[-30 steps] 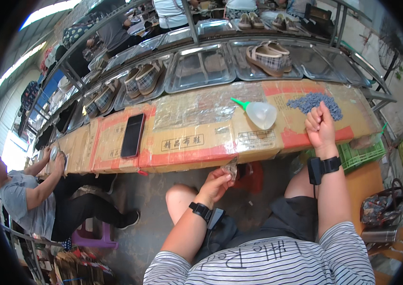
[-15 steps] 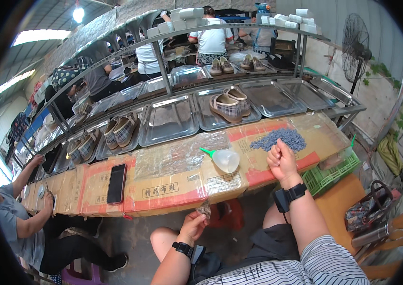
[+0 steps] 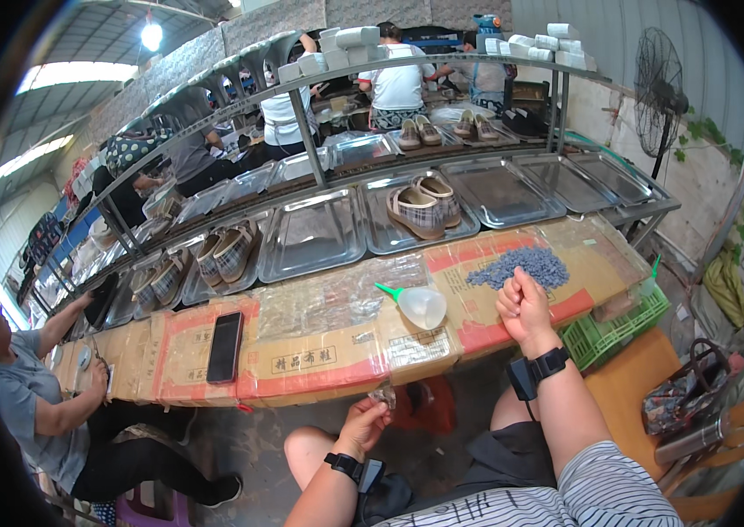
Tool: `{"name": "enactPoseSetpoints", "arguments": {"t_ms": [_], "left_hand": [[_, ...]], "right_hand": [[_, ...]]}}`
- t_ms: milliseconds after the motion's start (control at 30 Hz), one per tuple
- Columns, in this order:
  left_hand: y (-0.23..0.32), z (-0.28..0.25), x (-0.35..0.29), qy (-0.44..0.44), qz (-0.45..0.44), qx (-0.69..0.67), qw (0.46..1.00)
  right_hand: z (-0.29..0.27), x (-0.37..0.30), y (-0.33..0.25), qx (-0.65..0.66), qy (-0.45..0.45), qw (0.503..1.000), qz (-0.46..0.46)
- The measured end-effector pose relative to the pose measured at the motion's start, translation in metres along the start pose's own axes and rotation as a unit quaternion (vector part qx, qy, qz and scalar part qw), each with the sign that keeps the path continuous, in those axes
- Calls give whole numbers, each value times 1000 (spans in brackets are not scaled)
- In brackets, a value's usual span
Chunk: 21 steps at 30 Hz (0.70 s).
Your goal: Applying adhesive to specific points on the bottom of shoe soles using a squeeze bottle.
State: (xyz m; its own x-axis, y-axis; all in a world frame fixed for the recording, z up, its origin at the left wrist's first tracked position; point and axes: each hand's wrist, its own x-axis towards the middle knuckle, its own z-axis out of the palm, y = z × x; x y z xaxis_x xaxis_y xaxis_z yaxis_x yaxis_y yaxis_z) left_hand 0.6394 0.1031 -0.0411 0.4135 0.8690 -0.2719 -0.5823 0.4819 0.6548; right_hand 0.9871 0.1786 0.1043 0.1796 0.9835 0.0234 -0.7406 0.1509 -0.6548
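Note:
My left hand (image 3: 363,426) is closed in a pinch below the near edge of the cardboard-covered table (image 3: 288,362). A small, crumpled-looking, brownish see-through piece (image 3: 385,397) sticks out from its fingertips; its exact kind is unclear. My right hand (image 3: 525,312) is raised with its fingers curled together, just in front of a pile of small blue-grey pieces (image 3: 521,265). Whatever those fingers hold, if anything, stays hidden. Left of the right hand, a translucent squeeze bottle (image 3: 424,308) with a green nozzle (image 3: 388,292) lies on the tabletop.
A dark phone (image 3: 225,348) lies farther left. Behind the table, metal trays (image 3: 312,237) carry plaid shoes (image 3: 423,209). A green crate (image 3: 615,325) stands by the right end, near a wooden chair (image 3: 635,378). A co-worker (image 3: 29,395) sits at the left.
The view has shifted slightly, so everything appears a little lower and farther right. Both my hands keep nearly the same pose and place over the scene.

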Motion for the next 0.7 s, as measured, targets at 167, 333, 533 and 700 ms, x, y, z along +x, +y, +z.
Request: {"name": "enactPoseSetpoints", "arguments": {"t_ms": [167, 333, 533, 700], "left_hand": [[-1, 4, 3, 15, 8, 9, 1000], [-3, 6, 5, 41, 25, 20, 999], [-5, 0, 3, 55, -4, 33, 998], [-3, 4, 2, 21, -7, 54, 998]], "right_hand": [[-2, -1, -3, 9, -4, 1000, -4], [-4, 0, -3, 5, -14, 1000, -4], [-4, 1, -3, 8, -18, 1000, -7], [-3, -1, -4, -3, -18, 1000, -14]]}}
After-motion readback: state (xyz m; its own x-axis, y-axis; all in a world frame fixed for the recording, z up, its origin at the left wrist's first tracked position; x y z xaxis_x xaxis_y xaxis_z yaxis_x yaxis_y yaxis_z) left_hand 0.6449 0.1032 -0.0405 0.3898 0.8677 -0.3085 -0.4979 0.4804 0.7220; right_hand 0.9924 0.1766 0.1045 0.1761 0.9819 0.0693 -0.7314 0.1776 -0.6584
